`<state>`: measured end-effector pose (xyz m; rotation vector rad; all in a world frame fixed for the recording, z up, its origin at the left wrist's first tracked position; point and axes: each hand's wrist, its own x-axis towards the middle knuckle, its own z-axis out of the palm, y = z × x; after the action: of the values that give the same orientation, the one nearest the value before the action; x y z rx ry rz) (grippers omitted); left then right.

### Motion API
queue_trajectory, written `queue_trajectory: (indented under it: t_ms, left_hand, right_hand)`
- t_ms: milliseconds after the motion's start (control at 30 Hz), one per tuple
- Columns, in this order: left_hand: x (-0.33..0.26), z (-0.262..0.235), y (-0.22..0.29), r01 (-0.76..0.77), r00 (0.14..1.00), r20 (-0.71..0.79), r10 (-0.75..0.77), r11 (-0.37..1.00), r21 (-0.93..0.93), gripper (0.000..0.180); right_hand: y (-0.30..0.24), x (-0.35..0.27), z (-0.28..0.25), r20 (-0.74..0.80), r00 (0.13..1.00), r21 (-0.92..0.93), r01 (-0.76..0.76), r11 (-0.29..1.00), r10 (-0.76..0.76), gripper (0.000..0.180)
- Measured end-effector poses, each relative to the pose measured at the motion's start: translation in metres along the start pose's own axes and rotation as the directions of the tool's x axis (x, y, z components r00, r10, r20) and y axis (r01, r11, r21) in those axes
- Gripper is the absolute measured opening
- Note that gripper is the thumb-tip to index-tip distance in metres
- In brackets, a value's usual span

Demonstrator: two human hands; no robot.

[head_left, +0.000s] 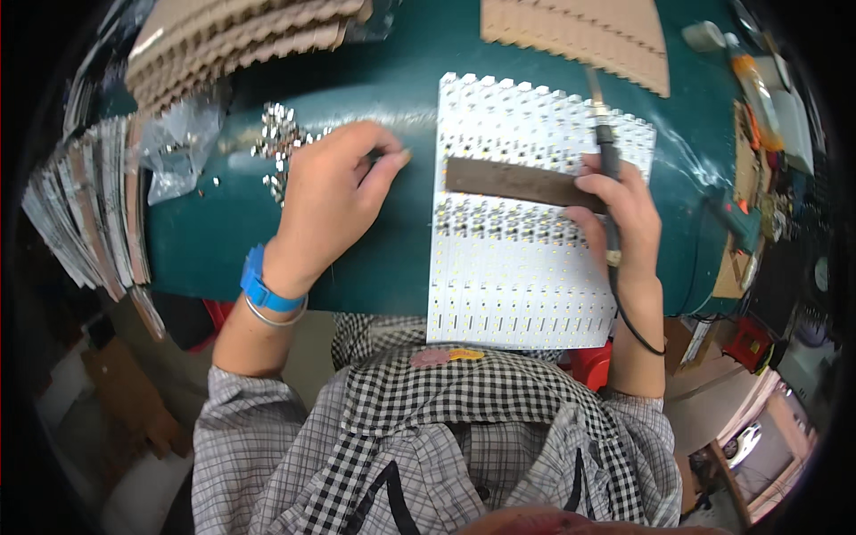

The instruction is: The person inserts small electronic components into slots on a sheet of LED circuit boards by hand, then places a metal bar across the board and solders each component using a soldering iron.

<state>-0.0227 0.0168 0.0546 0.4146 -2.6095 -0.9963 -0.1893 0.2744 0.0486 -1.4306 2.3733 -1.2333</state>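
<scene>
A white sheet of joined LED circuit boards (526,267) lies on the green table, dotted with small yellow LEDs and dark marks. Across it rests a flat dark brown bar (510,181). My right hand (635,218) grips a soldering iron (608,147) with a black handle and cable, its tip pointing away from me. The thumb and a finger of that hand also touch the bar's right end. Left of the boards, my left hand (328,196) is closed in a pinch; anything between its fingertips is too small to name. Loose small metal pieces (278,134) are scattered just beyond it.
Stacked brown boards with notched edges (241,45) stand far left, and another stack (575,40) far right. A clear plastic bag (181,147) and long strips (89,205) lie at the left. At the right edge are a bottle (756,94) and a green tool (742,223).
</scene>
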Motion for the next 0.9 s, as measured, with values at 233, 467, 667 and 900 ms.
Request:
queue_trajectory:
  t_ms: [233, 467, 667, 900]
  left_hand:
    - [-0.014, 0.015, 0.009, 0.224, 0.974, -0.015, -0.224, 0.974, 0.022, 0.019]
    - [-0.012, 0.024, 0.008, 0.107, 0.991, -0.082, -0.102, 0.993, 0.056, 0.024]
    - [-0.009, 0.041, 0.004, 0.060, 0.996, -0.068, -0.058, 0.998, 0.027, 0.027]
    - [-0.023, 0.054, -0.012, 0.132, 0.988, -0.084, -0.131, 0.991, 0.009, 0.030]
  right_hand:
    - [0.009, -0.005, -0.002, 0.069, 0.964, -0.111, 0.265, 0.958, -0.258, 0.020]
    - [0.027, -0.050, -0.035, -0.269, 0.961, -0.236, 0.002, 0.972, -0.067, 0.023]
    - [0.062, -0.108, -0.085, -0.526, 0.850, -0.396, -0.259, 0.881, 0.013, 0.028]
    - [0.080, -0.127, -0.081, -0.596, 0.796, -0.312, -0.351, 0.883, 0.105, 0.033]
